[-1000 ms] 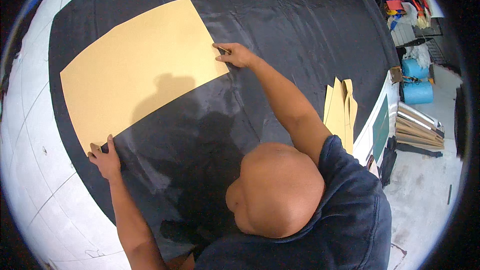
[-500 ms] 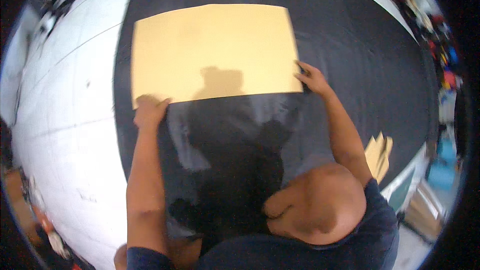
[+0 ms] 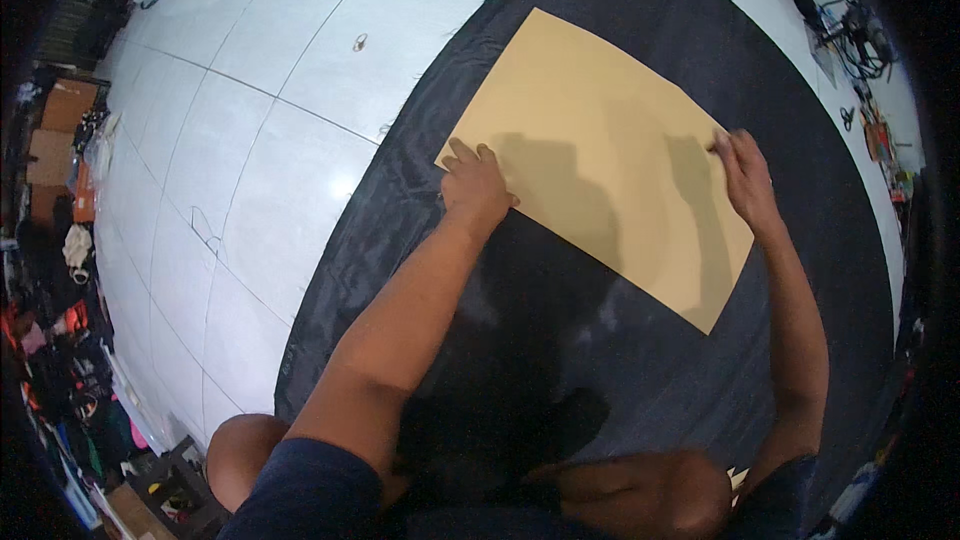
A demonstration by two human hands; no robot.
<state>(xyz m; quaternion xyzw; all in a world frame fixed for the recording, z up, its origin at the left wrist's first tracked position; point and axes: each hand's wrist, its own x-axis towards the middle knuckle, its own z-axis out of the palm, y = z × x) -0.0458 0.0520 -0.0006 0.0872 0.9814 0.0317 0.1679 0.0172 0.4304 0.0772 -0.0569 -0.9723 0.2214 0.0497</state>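
Black cloth [image 3: 370, 260] under both hands, white lined surface [image 3: 300, 160] to their left, clutter [image 3: 75, 370] farther out.
Left hand [image 3: 478, 185] rests, fingers spread, on a tan sheet [image 3: 590, 110] reaching rightward to the right hand [image 3: 745, 175], curled at its edge; whether gripping, I cannot tell.

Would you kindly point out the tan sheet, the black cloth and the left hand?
Tan sheet [image 3: 618, 162]: head view, near the middle of its upper face.
Black cloth [image 3: 700, 50]: head view, a bare part beyond the sheet's far edge.
Left hand [image 3: 477, 188]: head view, the back of the hand.
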